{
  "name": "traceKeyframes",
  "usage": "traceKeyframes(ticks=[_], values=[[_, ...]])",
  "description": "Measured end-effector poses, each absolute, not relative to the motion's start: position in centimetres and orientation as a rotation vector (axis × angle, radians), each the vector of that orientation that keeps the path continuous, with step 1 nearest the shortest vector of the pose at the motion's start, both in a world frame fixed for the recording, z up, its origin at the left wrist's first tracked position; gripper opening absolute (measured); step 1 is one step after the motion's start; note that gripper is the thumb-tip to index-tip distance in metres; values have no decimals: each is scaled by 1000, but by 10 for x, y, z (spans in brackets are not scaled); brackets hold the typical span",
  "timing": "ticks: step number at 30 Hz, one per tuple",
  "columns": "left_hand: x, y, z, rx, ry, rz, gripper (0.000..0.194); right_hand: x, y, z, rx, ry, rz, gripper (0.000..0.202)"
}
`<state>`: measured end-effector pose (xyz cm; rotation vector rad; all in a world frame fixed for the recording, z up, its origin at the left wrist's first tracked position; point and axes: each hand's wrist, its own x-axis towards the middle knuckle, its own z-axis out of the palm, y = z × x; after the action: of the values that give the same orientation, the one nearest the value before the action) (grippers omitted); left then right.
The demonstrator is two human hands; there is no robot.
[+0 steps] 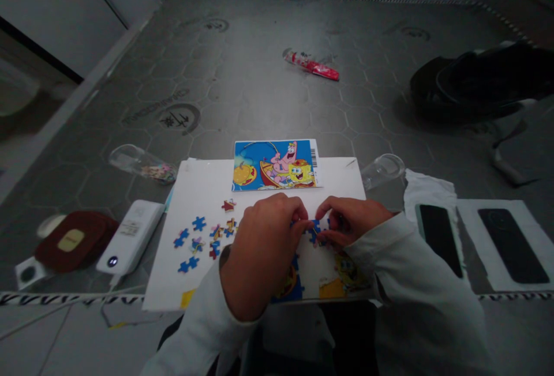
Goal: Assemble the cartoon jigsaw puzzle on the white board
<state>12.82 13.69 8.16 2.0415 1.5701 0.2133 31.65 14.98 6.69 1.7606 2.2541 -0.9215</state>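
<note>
across the lower middle of the frame lies a white board, its centre partly hidden. above it the left hand and right hand pinch nearly closed on blue puzzle pieces right of centre, fingers masking which grips which; the left also partly hides a larger puzzle section, bottom centre.

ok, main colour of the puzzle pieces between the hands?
Puzzle pieces: mostly blue, best seen in the head view.
</note>
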Motion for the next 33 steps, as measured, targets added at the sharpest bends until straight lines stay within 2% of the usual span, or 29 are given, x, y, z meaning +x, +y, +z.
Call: traceKeyframes(ticks=[7,12,18,23,30,33], values=[[121,133,98,2070,1665,147,8,325,146,68,1761,2381,-856,28],[101,135,118,1938,1765,-209,14,353,137,79,1841,2437,-832,23],[97,138,110,1931,1700,-371,14,360,132,84,1952,2241,-942,21],[96,142,97,1948,1583,-265,5,359,134,80,1970,2209,-1005,14],[90,146,88,1964,1464,-131,8,360,133,81,1972,2232,-976,11],[91,148,89,1960,1453,-130,10,358,132,83,1988,2210,-985,17]])
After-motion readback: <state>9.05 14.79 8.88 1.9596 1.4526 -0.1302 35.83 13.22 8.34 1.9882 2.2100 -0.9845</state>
